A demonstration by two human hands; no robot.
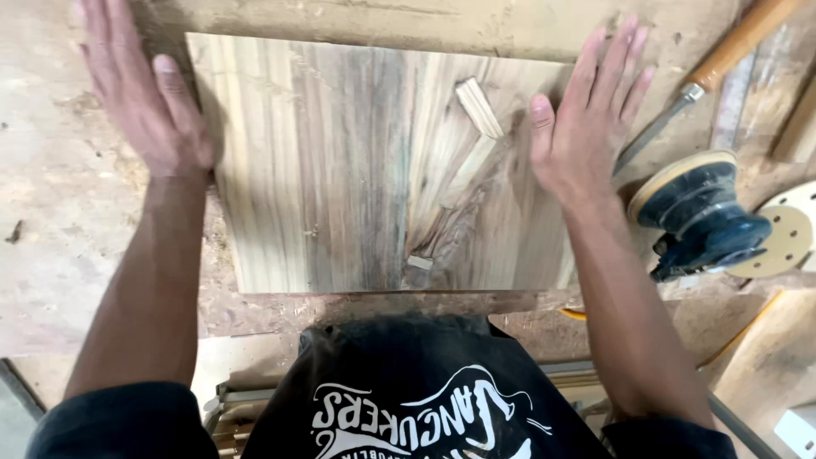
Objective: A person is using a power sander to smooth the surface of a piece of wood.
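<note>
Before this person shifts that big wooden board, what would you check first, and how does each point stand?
1. Left hand flat at the wooden board's left edge: ok.
2. Right hand at its right edge: ok.
3. Board top free of loose bits: not ok, a wood offcut and a small chip lie on it.
4. Sander off the board: ok.
5. Chisel out of the way: ok.
6. Firm grip: cannot tell.

Black short-sleeved shirt (408, 391) with white printed lettering and line drawing; bare forearms.
</note>
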